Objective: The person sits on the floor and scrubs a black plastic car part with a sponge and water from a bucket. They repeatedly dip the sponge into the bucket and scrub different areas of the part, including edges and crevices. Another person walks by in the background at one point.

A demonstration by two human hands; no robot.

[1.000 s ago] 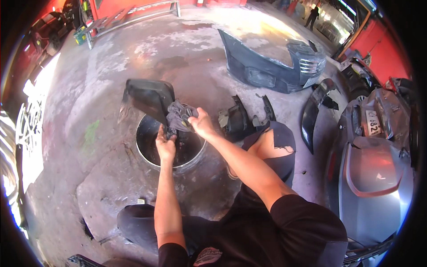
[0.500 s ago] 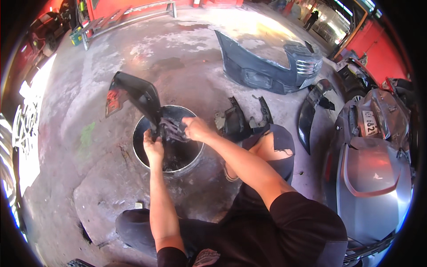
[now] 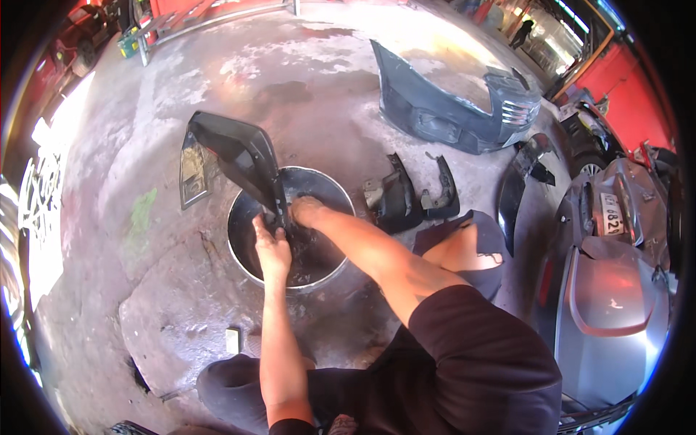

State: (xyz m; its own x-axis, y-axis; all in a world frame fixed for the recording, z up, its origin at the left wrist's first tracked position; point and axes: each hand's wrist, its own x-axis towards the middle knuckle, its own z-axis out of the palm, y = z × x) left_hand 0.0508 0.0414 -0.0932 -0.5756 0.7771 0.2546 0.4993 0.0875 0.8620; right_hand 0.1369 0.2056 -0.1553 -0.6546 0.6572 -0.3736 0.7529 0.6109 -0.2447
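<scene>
A black plastic car part (image 3: 243, 156), with a broad angled panel and a narrow lower end, is tilted over a round metal tub (image 3: 343, 259). My left hand (image 3: 274, 250) grips its lower end inside the rim, thumb and fingers around the edge. On the other side of that end, my right hand (image 3: 308, 212) presses close with its fingers curled. What those fingers hold, if anything, is hidden by the part and the hand. Dark liquid (image 3: 312, 264) appears to lie in the bottom of the tub.
Two smaller black car parts (image 3: 402, 203) lie right of the tub, beside my bent knee (image 3: 464, 250). Beyond them rests a grey bumper (image 3: 442, 119). A curved black panel (image 3: 511, 188) and a silver car panel (image 3: 602, 348) are further right. A small pale block (image 3: 233, 340) sits near my left knee.
My right hand has gone lower into the tub, against the part; a greyish cloth-like thing beside it is no longer visible. The whole view has shifted slightly.
</scene>
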